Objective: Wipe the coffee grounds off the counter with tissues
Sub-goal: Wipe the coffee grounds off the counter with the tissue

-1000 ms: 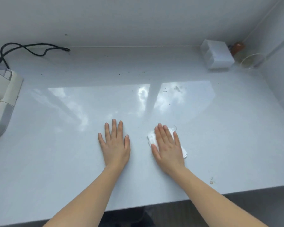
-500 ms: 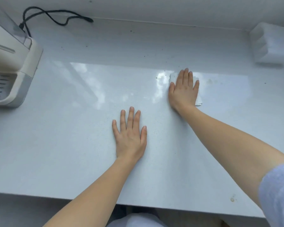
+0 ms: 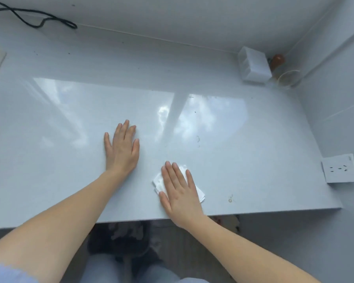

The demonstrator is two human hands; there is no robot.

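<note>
Glossy pale-grey counter (image 3: 70, 170), window light mirrored across the middle. Scattered dark coffee grounds (image 3: 197, 138) toward the right centre, finer specks along the back. Brownish stain (image 3: 230, 199) near the front edge. Both hands flat on top: left hand (image 3: 122, 149) bare, right hand (image 3: 179, 193) pressing a folded white tissue (image 3: 158, 181). White box (image 3: 253, 67), clear cup (image 3: 289, 78) and brown object (image 3: 277, 60) in the back right corner; black cable (image 3: 49, 18) back left.

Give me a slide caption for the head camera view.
Right hand presses a folded tissue onto the white counter near its front edge; left hand lies flat alongside.
</note>
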